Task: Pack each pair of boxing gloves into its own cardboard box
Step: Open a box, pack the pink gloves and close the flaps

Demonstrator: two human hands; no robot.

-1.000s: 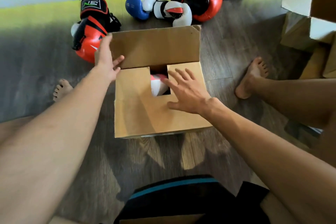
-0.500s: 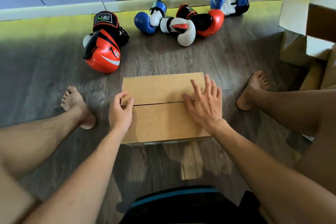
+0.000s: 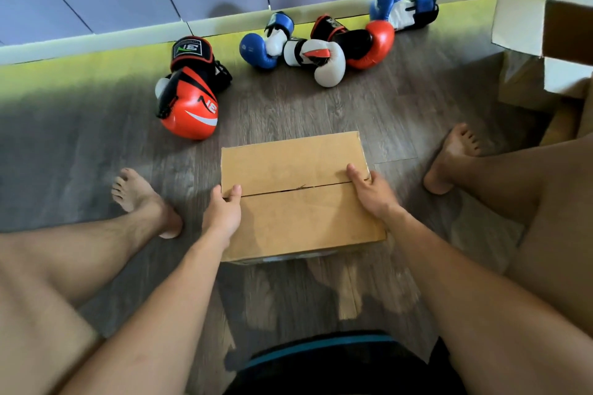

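My left hand grasps the left end of the closed cardboard box, with the thumb on top near the flap seam. The box lies on the floor in front of me, its long axis running across from one hand to the other. My right hand grasps the right end in the same way. I judge that both hands are equally near for lifting it.

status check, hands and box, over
Left hand and right hand grip the cardboard box at its ends, thumbs on top. Flaps closed, box on floor. Loose boxing gloves lie beyond it, nothing blocking.
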